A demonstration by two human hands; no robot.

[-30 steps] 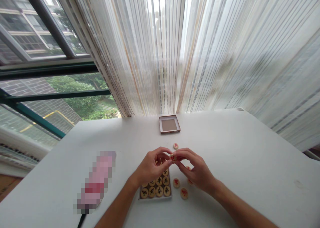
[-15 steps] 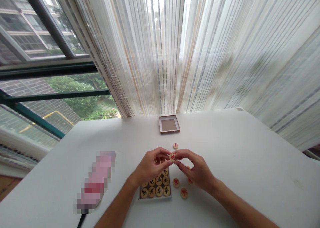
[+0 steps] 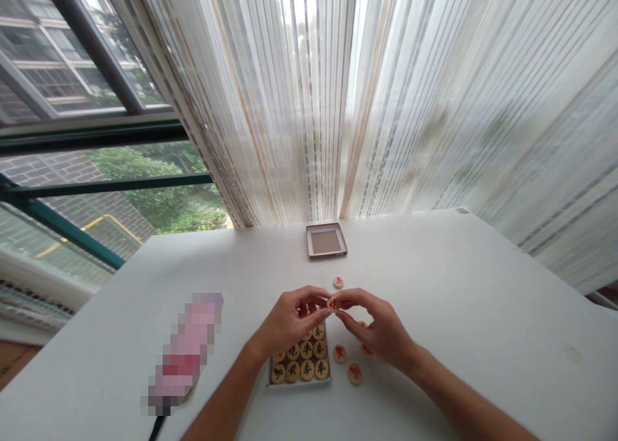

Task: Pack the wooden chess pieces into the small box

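Note:
Between the fingertips of both hands is a round Chinese chess piece with a red character facing up. My left hand pinches its left side, and my right hand pinches its right side. Under my left hand stands an open box with rows of pieces, mostly marked in black; its far part is hidden. Loose red-marked pieces lie to its right: one chess piece, another chess piece, and some partly covered by my right hand. A further red-marked piece rests beyond the hands.
A shallow box lid lies near the far edge of the white table. To the left is a pixelated pink object with a black strap or cord. Striped curtains hang behind the table, beside a window.
Almost nothing differs. Both hands keep the same piece in nearly the same spot, and the view has shifted very slightly.

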